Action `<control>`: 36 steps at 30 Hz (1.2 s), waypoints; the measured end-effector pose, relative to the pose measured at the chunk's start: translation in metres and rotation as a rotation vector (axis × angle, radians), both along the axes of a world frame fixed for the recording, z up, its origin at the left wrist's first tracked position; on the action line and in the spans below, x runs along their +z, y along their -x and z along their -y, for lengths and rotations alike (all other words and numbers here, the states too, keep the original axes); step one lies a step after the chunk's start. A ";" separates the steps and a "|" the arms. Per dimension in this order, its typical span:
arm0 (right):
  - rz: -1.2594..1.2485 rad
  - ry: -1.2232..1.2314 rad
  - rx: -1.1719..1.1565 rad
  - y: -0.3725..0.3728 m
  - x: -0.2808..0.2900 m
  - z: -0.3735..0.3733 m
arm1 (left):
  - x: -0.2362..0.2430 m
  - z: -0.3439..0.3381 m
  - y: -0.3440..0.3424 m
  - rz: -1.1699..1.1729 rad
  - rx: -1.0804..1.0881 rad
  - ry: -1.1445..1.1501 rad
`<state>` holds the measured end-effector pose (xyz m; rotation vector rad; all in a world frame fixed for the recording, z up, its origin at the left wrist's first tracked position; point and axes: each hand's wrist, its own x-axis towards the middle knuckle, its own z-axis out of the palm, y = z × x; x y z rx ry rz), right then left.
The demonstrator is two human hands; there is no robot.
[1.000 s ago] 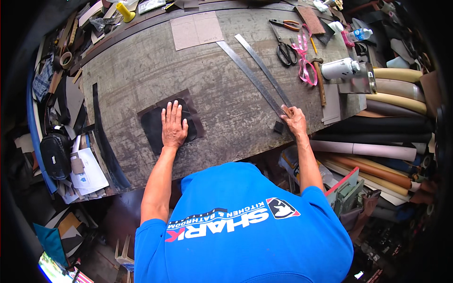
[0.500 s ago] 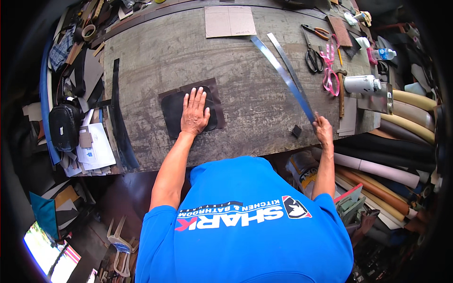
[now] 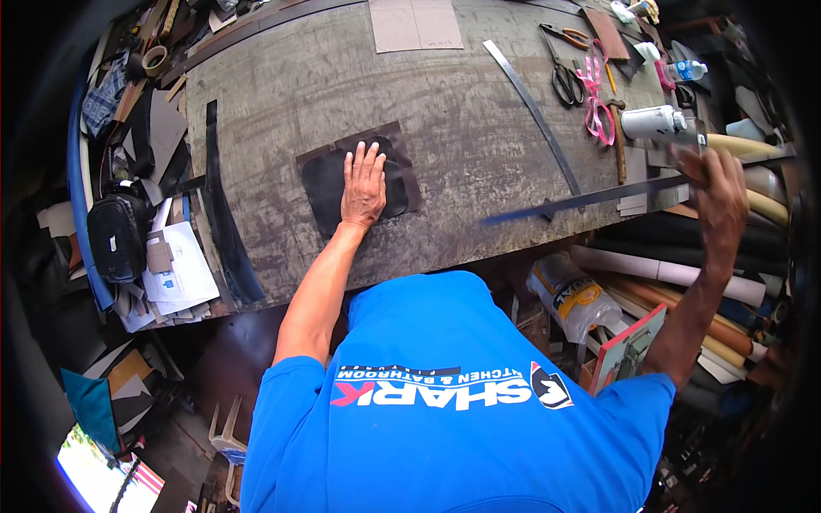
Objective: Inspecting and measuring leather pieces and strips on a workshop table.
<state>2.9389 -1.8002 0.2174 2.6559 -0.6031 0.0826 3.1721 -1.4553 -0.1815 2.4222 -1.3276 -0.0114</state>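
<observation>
My left hand (image 3: 366, 190) lies flat with its fingers stretched out on a black rounded panel (image 3: 325, 190). That panel rests on a dark brown leather-like sheet (image 3: 410, 175), whose edges show past it at the top and right. Out over the right edge of the table, my right hand (image 3: 717, 192) is closed around a long metal ruler (image 3: 599, 197), a little blurred. The ruler points left across the table's near right corner and also sticks out beyond the hand. A second, narrower metal strip (image 3: 534, 111) lies slanting on the table.
Scissors (image 3: 564, 81), pliers (image 3: 569, 36), pink-handled scissors (image 3: 596, 103), a hammer (image 3: 617, 141) and a white bottle (image 3: 652, 123) lie at the right. A cardboard piece (image 3: 416, 26) is at the far edge. Black strips (image 3: 218, 197) and papers (image 3: 178, 269) line the left side.
My right hand has lifted the long ruler off the table's middle and swung it right, toward the table's edge. My left hand stays flat on the panel; the whole view has shifted slightly.
</observation>
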 end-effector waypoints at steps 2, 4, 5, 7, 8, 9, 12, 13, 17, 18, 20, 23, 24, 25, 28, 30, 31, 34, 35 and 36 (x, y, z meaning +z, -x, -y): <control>-0.071 -0.084 0.271 -0.053 -0.035 -0.012 | 0.000 -0.006 -0.001 0.006 0.027 -0.002; -0.125 -0.168 0.466 -0.097 -0.078 -0.032 | 0.003 -0.001 0.001 0.024 0.010 -0.014; -0.182 -0.224 0.503 -0.115 -0.106 -0.036 | 0.007 0.001 0.002 0.019 -0.010 -0.035; -0.267 -0.300 0.571 -0.145 -0.175 -0.038 | 0.014 -0.001 0.001 0.004 -0.088 -0.072; -0.291 -0.317 0.603 -0.158 -0.209 -0.036 | 0.015 -0.001 -0.001 -0.028 -0.121 -0.070; -0.297 -0.377 0.633 -0.173 -0.235 -0.041 | 0.015 -0.004 -0.003 -0.027 -0.110 -0.076; -0.228 -0.500 0.666 -0.191 -0.298 -0.047 | 0.016 -0.004 -0.003 -0.051 -0.131 -0.099; -0.173 -0.498 0.672 -0.191 -0.305 -0.054 | 0.018 -0.006 -0.004 -0.050 -0.132 -0.109; 0.310 -0.641 0.334 -0.134 -0.308 -0.092 | 0.020 -0.009 -0.004 -0.048 -0.156 -0.125; 0.389 -0.718 0.123 -0.110 -0.310 -0.109 | 0.022 -0.010 -0.005 -0.071 -0.163 -0.125; 0.285 -0.784 -0.222 -0.046 -0.313 -0.135 | 0.018 -0.012 -0.005 -0.071 -0.173 -0.116; 0.011 -0.792 -0.590 0.045 -0.302 -0.184 | 0.022 -0.012 -0.005 -0.114 -0.199 -0.112; -0.121 -0.810 -0.712 0.062 -0.294 -0.197 | 0.022 -0.011 -0.005 -0.118 -0.183 -0.081; -0.139 -0.827 -0.714 0.076 -0.291 -0.209 | 0.021 -0.011 -0.004 -0.124 -0.169 -0.053; 0.039 -0.938 -0.646 0.092 -0.310 -0.224 | 0.012 -0.010 -0.010 0.010 -0.133 -0.107; 0.247 -1.013 -0.572 0.101 -0.332 -0.229 | 0.016 -0.007 -0.013 -0.011 -0.150 -0.046; 0.397 -1.162 -0.539 0.102 -0.340 -0.230 | 0.015 -0.007 -0.015 0.014 -0.155 -0.064; 0.605 -1.261 -0.418 0.106 -0.343 -0.249 | 0.012 -0.006 -0.017 0.058 -0.171 -0.070; 0.644 -1.300 -0.442 0.102 -0.334 -0.262 | 0.012 -0.006 -0.016 0.059 -0.161 -0.069; 0.682 -1.337 -0.469 0.098 -0.324 -0.276 | 0.012 -0.006 -0.016 0.056 -0.151 -0.069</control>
